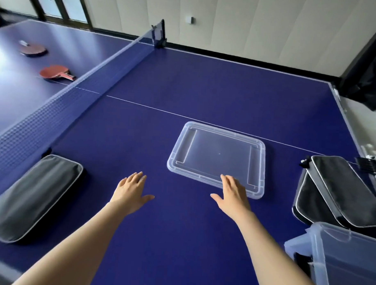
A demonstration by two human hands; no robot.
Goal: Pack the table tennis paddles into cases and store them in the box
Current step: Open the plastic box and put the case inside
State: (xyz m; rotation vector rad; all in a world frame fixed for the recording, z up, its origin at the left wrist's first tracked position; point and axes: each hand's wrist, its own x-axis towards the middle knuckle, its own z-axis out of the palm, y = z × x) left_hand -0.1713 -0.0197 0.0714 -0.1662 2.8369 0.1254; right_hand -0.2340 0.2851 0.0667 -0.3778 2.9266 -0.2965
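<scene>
Hands spread flat: left hand (131, 191) above table (206, 89), right hand (232, 195) fingertips over lid (216, 156) edge

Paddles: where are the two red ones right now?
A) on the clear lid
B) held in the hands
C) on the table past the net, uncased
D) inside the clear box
C: both red paddles lie bare on the table beyond the net, while the left hand and right hand are open and hold nothing, and the clear lid carries no paddle.
</scene>
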